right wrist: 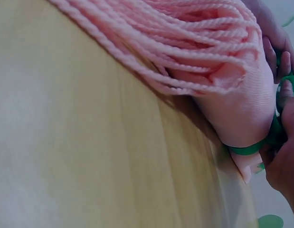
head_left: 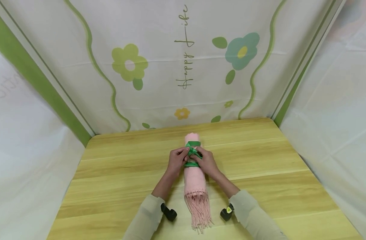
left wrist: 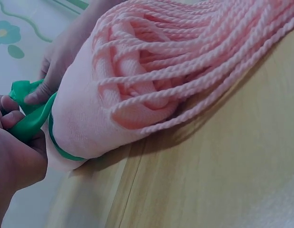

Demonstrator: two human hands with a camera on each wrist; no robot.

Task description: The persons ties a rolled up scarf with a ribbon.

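A pink scarf [head_left: 194,180], rolled into a tube, lies lengthwise on the table with its twisted fringe [head_left: 199,210] toward the person. Around its upper half runs a green ribbon [head_left: 192,164], looped and bunched on top of the roll. My left hand [head_left: 177,160] pinches the ribbon from the left side, thumb and fingers curled on it. From the right, my right hand [head_left: 207,162] grips another part of the same ribbon. In the left wrist view the green ribbon [left wrist: 30,124] passes between both hands, and its band circles the roll.
The wood-grain table [head_left: 126,180] extends to both sides of the scarf. A white curtain [head_left: 159,33] with printed flowers hangs behind its far edge, and plain white sheets [head_left: 335,140] hang at the sides. Black wrist cameras [head_left: 169,213] sit at both cuffs.
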